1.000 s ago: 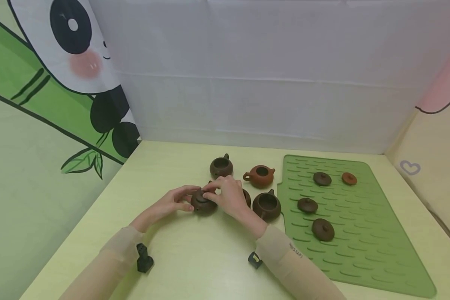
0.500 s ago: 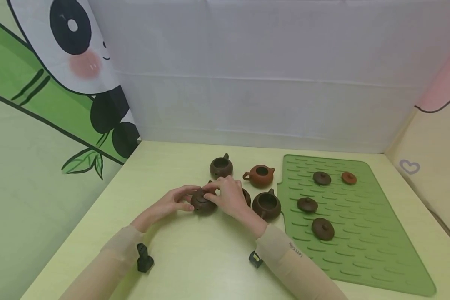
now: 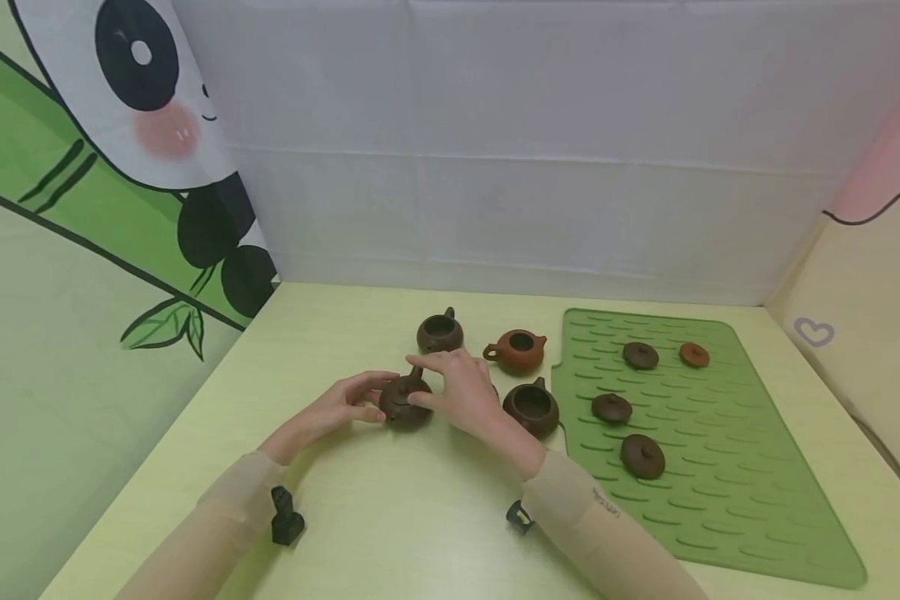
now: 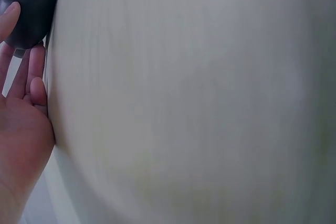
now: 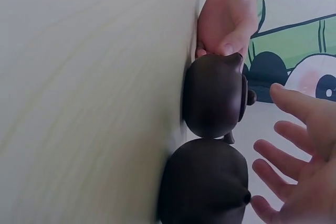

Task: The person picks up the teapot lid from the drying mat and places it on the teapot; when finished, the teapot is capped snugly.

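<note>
My left hand (image 3: 345,402) grips the side of a dark brown teapot (image 3: 400,415), thumb in front and fingers behind. In the left wrist view, that thumb presses on the dark pot (image 4: 31,11). A lid (image 5: 244,98) with a round knob sits on this teapot's mouth in the right wrist view. Over it, my right hand (image 3: 465,393) has its fingers spread, apart from the knob and holding nothing. Another dark teapot (image 5: 202,182) stands right beside the first, mostly hidden under my right hand in the head view.
Lidless pots stand nearby: a dark one (image 3: 440,334) behind, a reddish one (image 3: 519,356), and a dark one (image 3: 532,412) beside my right wrist. On the right, a green mat (image 3: 750,500) bears several lids, among them a dark lid (image 3: 642,457) and a reddish lid (image 3: 694,355).
My right hand has let go of the lid's knob, its fingers spreading and lifting slightly to the right. My left hand keeps its grip on the teapot.
</note>
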{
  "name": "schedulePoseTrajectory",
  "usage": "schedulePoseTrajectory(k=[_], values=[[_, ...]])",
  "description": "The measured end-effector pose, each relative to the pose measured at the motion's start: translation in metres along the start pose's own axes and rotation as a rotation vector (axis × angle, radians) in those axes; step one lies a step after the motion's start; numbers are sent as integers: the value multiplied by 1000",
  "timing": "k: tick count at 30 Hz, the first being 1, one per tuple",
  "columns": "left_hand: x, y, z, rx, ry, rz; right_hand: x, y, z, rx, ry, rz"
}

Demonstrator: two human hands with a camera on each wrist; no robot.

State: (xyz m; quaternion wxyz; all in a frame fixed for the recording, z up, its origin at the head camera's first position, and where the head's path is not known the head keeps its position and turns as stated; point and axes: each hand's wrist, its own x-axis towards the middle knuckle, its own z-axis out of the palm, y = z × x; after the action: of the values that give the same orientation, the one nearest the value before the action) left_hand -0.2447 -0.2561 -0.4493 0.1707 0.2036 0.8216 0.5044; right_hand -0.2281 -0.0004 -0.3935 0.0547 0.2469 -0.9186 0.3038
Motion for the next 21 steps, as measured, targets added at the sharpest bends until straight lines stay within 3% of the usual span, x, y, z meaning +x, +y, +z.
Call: schedulePoseTrajectory(k=[21], values=[[2,-4,2,2,22,11,-39,15,-37,139,121,-66]])
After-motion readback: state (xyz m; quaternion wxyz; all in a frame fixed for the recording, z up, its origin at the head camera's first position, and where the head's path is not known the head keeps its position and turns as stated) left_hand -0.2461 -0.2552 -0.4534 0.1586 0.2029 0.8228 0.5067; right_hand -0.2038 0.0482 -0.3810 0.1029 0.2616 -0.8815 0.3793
